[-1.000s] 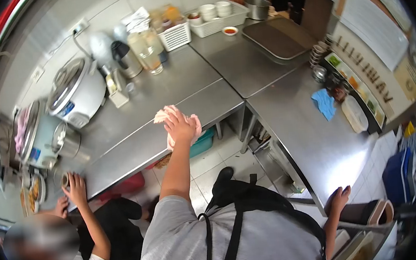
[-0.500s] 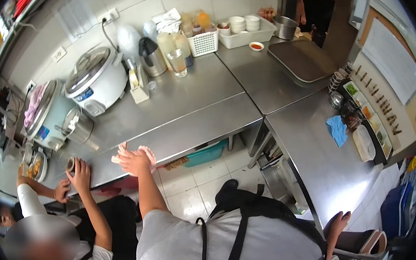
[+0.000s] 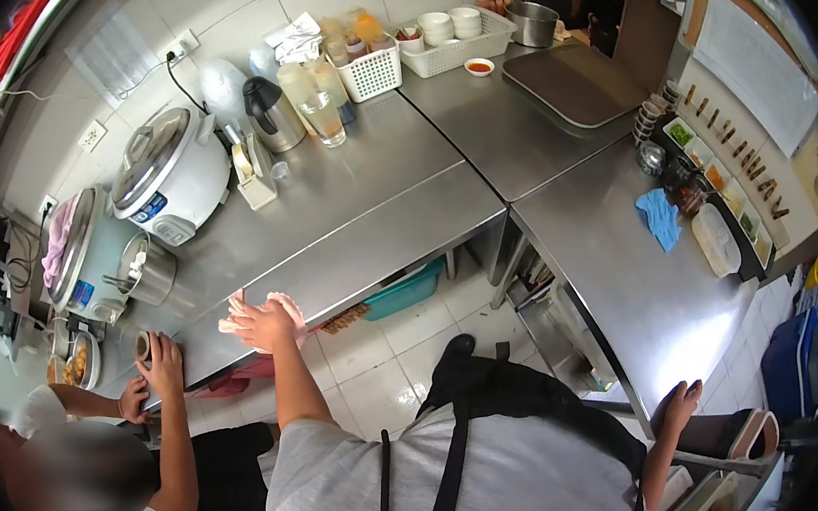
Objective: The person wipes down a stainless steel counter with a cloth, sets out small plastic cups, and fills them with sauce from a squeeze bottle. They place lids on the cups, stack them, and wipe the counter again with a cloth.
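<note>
My left hand (image 3: 266, 325) is closed on a crumpled pale pink cloth (image 3: 285, 308) at the front edge of the long steel counter (image 3: 366, 222). Folds of the cloth stick out on both sides of my fingers. Low on the right, my right hand (image 3: 677, 411) is beside the near edge of the side steel counter (image 3: 617, 265). Its fingers are partly spread, and I see nothing in them. A blue cloth (image 3: 660, 219) lies farther up that counter, well away from my right hand.
To my left, a co-worker's hand (image 3: 163, 368) holds a small brown cup (image 3: 144, 346). Two rice cookers (image 3: 171, 175), a metal pot (image 3: 151, 270) and a thermos jug (image 3: 273, 116) line the wall. A brown tray (image 3: 575, 85) and sauce dish (image 3: 480, 67) sit at the back right.
My view has shifted slightly, moving the scene in frame. My left hand still holds the pink cloth at the counter edge. The co-worker's head has turned and moved; their hand stays at the cup.
</note>
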### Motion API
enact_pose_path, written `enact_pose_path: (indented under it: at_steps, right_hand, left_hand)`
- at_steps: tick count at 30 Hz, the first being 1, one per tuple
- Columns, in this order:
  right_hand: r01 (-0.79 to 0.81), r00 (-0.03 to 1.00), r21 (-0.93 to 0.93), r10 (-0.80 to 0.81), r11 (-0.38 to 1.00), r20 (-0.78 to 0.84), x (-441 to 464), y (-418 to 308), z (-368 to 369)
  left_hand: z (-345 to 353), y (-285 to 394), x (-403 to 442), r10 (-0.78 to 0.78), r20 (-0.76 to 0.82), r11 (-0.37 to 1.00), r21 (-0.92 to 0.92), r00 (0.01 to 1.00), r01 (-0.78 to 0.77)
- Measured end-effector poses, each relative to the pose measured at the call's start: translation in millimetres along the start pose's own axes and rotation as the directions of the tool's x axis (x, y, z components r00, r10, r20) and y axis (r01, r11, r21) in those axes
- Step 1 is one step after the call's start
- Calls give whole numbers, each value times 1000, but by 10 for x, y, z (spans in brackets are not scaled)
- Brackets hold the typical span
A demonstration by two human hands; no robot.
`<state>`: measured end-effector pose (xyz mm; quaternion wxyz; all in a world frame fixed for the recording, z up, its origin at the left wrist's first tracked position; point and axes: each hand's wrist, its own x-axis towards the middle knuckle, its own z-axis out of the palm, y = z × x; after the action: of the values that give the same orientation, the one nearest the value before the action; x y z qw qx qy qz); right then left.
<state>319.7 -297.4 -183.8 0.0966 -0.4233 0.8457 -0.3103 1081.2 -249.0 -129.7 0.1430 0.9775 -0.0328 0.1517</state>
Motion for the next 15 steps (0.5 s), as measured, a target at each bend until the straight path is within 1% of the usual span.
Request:
enact_pose_path:
  at_steps: [3,6,7,8,9,10,11,12,13,14,15]
  right_hand:
    - [26,999,-33,-27,999,-37,-1,22,25]
    - [-55,998,-99,54,994,-13,-128,-305,-96]
    - [-36,999,-94,33,995,-27,-94,-201,-69]
    - [-12,999,-87,9,996,-39,-56,-69,-31]
    - [15,999,-79,-18,997,-48,-8,-20,15]
    - [-3,1000,-79,1,997,-20,-31,-77,-24]
    - [62,997,-158,-70,985,-46,62,144,44]
    - [-73,996,-305,55,950,-66,-17,-47,3]
    - [-194,981,-442,165,876,-103,-137,-367,-89]
    - [-161,986,-533,115,830,-119,-91,-364,-63]
    - [-130,989,-618,59,775,-134,-55,-278,-38]
  left_hand:
    - [23,2,23,-20,19,996,89,1000,19]
    - [93,-31,46,8,-32,998,69,999,-6]
    - [123,-50,57,11,-48,998,67,999,-7]
    - [158,-68,60,39,-110,999,34,993,-35]
    - [133,-71,60,60,-118,998,0,991,-61]
    - [72,-57,52,78,-130,996,-33,988,-83]
    - [-8,-44,43,91,-144,993,-63,985,-101]
    - [-223,19,-5,93,-73,971,-215,993,-107]
    - [-239,20,11,110,-44,961,-252,993,-118]
    - [-241,-2,37,125,-16,950,-287,992,-124]
    - [-105,-21,40,151,-123,967,-189,981,-172]
